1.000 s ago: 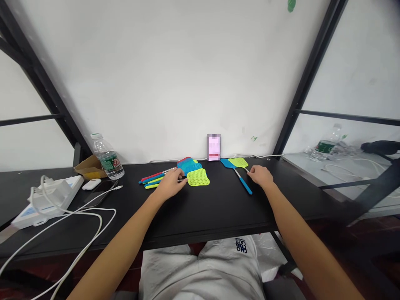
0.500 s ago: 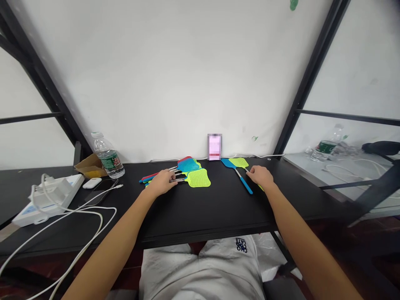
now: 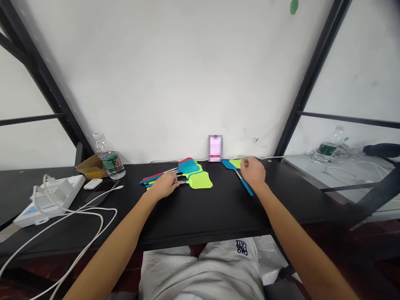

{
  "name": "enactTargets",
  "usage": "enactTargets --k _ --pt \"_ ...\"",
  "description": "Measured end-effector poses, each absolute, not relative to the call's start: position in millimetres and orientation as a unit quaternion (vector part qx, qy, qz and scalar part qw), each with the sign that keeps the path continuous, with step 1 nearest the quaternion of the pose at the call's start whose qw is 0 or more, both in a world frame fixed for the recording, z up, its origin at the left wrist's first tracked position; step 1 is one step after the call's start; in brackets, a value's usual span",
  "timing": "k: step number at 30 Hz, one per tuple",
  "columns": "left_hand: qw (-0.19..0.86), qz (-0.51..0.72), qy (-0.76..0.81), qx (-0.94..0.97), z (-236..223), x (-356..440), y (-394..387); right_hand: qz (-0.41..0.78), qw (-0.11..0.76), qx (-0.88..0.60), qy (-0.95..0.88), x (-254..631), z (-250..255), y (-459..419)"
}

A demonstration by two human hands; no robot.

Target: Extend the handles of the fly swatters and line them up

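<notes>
Several fly swatters lie in an overlapping group at the centre left of the black table, among them a red one, a blue one and a yellow-green one in front. My left hand is closed in a pinch on the front yellow-green swatter's metal shaft, over the handles. To the right lie a blue fly swatter and a second yellow-green fly swatter. My right hand covers the latter's shaft and handle, fingers curled beside the blue one's shaft. What those fingers grip is hidden.
A phone leans upright against the wall. On the left are a water bottle, a cardboard box, a white case, a dark phone, a power strip and loose white cables.
My right hand has moved left, inward over the yellow-green swatter, hiding its handle and part of its head. The left hand and its swatter have shifted only slightly right.
</notes>
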State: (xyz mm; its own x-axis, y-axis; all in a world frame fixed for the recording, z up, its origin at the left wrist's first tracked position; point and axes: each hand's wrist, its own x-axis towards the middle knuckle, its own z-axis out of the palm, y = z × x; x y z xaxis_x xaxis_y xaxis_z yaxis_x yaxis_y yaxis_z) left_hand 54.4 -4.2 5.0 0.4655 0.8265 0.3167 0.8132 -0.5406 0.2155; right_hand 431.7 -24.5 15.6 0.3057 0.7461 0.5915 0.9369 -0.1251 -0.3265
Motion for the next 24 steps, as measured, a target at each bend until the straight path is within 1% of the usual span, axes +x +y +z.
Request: enactTargets --k 2,5,7,10,13,16,18,20,22,24 --pt "0.009 0.179 0.462 0.869 4 54 -4 -0.127 0.331 -0.687 -0.634 400 20 -23" --pt "0.004 0.168 0.454 0.875 0 54 -2 -0.081 0.297 -0.629 -0.714 349 17 -17" --pt "0.000 0.177 0.463 0.868 -2 53 0 -0.057 0.275 -0.611 -0.740 322 9 -12" --pt "-0.015 0.202 0.482 0.852 -5 54 3 -0.063 0.269 -0.600 -0.751 300 -3 -8" --pt "-0.017 0.217 0.497 0.840 -3 54 3 -0.063 0.298 -0.596 -0.743 302 -11 -9" --pt "0.000 0.238 0.502 0.831 2 56 -2 -0.014 0.362 -0.599 -0.715 318 -11 -11" --pt "0.015 0.257 0.498 0.828 5 60 -7 0.075 0.417 -0.584 -0.693 327 -8 -12" --pt "0.026 0.281 0.486 0.827 6 69 -13 0.221 0.450 -0.532 -0.683 330 -5 -13" --pt "0.038 0.311 0.468 0.826 6 84 -20 0.373 0.453 -0.457 -0.669 324 -2 -16" --pt "0.056 0.339 0.451 0.824 4 103 -28 0.474 0.459 -0.399 -0.637 311 -2 -20"
